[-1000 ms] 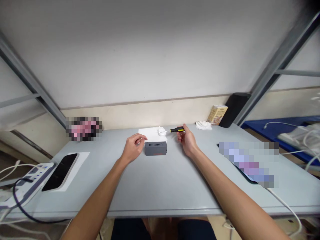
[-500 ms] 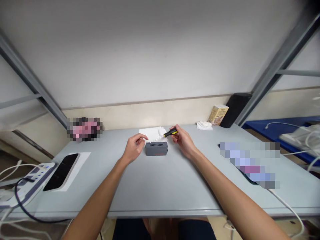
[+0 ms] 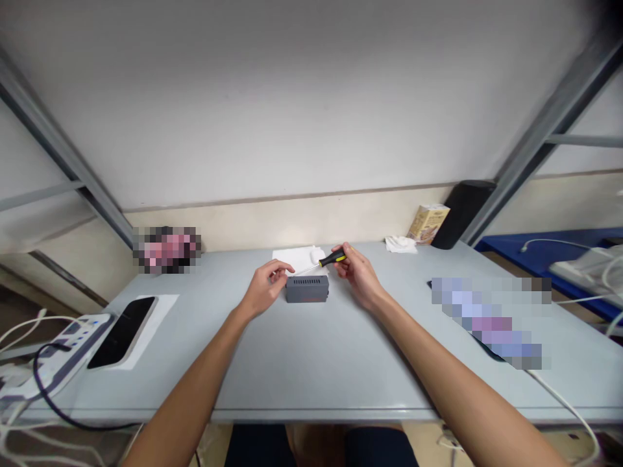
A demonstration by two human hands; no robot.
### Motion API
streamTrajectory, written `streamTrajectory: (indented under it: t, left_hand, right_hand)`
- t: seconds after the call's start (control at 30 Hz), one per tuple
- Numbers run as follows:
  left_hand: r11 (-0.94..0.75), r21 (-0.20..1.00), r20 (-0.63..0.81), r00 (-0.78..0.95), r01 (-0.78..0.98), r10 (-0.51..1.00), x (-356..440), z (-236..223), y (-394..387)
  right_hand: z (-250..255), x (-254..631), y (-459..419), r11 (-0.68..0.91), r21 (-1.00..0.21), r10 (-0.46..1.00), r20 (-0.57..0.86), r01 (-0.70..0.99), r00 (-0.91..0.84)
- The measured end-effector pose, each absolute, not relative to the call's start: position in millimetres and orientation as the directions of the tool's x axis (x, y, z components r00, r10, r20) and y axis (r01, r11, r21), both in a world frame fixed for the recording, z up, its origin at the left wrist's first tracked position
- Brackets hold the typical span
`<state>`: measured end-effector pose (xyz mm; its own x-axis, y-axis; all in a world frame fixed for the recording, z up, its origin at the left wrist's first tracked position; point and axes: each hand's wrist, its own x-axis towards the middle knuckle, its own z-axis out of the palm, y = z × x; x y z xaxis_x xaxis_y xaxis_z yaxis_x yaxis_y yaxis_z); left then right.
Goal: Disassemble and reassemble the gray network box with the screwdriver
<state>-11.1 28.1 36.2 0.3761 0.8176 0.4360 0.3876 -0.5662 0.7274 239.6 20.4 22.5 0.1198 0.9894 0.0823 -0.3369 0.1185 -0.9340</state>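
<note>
A small dark grey box (image 3: 307,291) with a row of slots along its top stands on the table in front of me. My left hand (image 3: 265,285) is at its left end, fingers curled, with the thumb against that end and the index fingertip by the top left corner. In my right hand (image 3: 359,275) is a screwdriver (image 3: 333,257) with a black and yellow handle, held above the box's right side. Its thin shaft slants down left to the box's top left corner, close to my left fingertips. The exact contact at the tip is too small to see.
Behind the box lie white paper (image 3: 292,256) and a small white object (image 3: 318,257). A phone (image 3: 124,331) and a power strip (image 3: 73,350) are at the left. Crumpled tissue (image 3: 401,244), a yellow carton (image 3: 428,224) and a black cylinder (image 3: 462,214) stand back right.
The whole view has shifted slightly. My left index finger reaches a little further over the box's corner. The screwdriver stays in my right hand at nearly the same slant.
</note>
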Motion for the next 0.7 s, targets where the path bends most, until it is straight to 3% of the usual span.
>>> streamTrajectory:
  t: [0.7]
  left_hand:
    - [-0.474, 0.805, 0.317, 0.416, 0.356, 0.852, -13.1, 31.7, 30.4]
  right_hand:
    - [23.2, 240.7, 21.2, 0.189, -0.940, 0.978, 0.156, -0.285, 0.136]
